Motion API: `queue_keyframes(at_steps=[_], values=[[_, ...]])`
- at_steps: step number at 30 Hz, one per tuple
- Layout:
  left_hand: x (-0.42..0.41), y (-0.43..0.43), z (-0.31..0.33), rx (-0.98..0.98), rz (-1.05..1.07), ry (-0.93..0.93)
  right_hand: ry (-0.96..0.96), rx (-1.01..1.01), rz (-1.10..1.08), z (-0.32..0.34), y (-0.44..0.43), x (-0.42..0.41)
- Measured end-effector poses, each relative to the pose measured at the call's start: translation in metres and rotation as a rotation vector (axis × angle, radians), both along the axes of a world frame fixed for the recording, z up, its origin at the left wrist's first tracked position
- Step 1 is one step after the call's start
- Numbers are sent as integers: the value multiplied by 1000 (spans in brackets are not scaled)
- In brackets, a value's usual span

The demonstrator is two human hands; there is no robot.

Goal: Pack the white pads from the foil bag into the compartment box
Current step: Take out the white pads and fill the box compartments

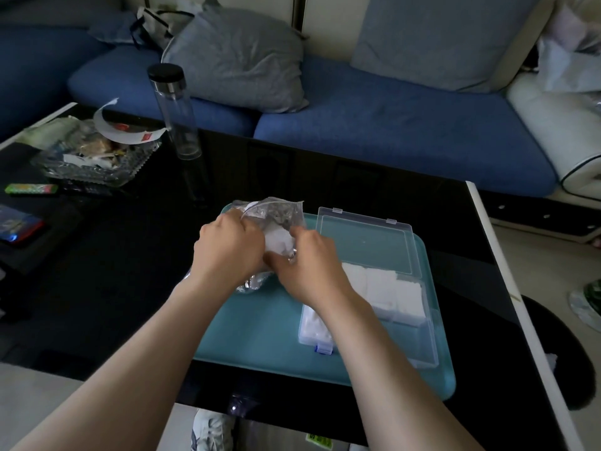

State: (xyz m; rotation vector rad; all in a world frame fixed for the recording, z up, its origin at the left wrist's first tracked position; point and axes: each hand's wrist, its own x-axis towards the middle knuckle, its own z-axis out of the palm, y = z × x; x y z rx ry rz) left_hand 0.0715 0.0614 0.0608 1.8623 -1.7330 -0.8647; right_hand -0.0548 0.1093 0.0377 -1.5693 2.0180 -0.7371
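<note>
Two bare forearms reach forward from the lower edge of the view and meet over the teal tray (pixel 260 336). Both hands are close together, almost touching, and both are clamped on the same bundle. The left hand (pixel 227 245) grips the upper edge of the foil bag (pixel 276 213), probably to keep its mouth wide and steady. The right hand (pixel 309 268) has its fingers curled round the white pads (pixel 276 242) that show in the opening, as if to draw a stack out; whether some foil is caught in that grip too cannot be told. The bag stands at the far left part of the tray, and its bottom is crumpled under the wrists. Just beside it, on the right, lies the compartment box (pixel 409 340) with its clear lid (pixel 367 242) folded back, so the way from bag to box is short. More pads (pixel 387 288) already fill the far compartments and one at the near left, while the near right one looks not yet filled. The tray rests on a black table (pixel 325 177), with a clear bottle (pixel 175 115) well apart at the far left.
</note>
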Motion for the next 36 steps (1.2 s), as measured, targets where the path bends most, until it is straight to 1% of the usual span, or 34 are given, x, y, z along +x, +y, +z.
queue_keyframes(at_steps=[2,4,9,13,18,21,27,33,36], values=[[4,-2,-1,10,0,24,-62,35,10,0,-4,6],[7,-3,-2,21,4,44,-79,55,10,3,-8,11],[14,-4,1,37,58,101,-89,60,-49,0,-20,24],[16,-4,3,48,52,121,-46,70,2,-6,-25,32],[18,-5,2,59,35,124,-78,80,-4,-5,-28,32],[17,-6,3,62,30,126,-141,85,-60,-6,-27,29],[11,-5,0,9,23,94,-267,-23,-237,4,-28,17],[1,4,1,-70,-23,54,-414,36,-267,24,-14,-14],[-7,6,6,-42,-21,24,-493,13,-273,33,1,-36]])
